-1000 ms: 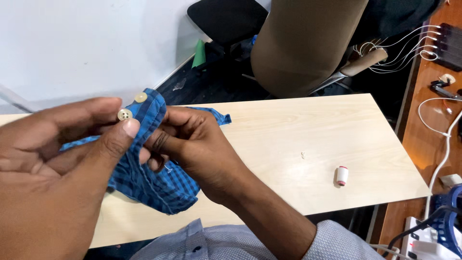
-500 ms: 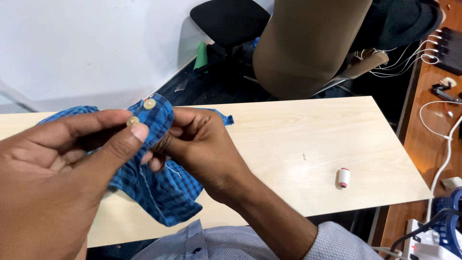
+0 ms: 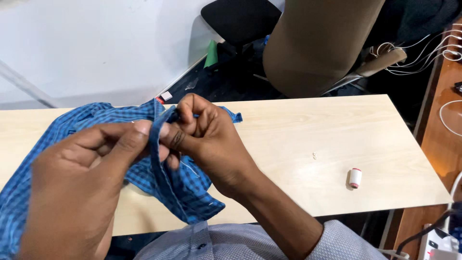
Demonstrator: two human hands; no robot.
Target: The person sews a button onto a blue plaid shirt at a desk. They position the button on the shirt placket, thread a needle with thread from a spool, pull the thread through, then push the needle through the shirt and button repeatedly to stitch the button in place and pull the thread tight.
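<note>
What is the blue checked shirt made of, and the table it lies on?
The blue checked shirt looks like thin woven cloth, probably cotton: it folds and drapes softly between the left hand and right hand. The table looks like pale wood or a wood-look laminate, with faint grain and a smooth matte top.

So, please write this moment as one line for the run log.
left hand: pinches blue checked shirt | right hand: grips shirt edge | table: thread spool
</note>
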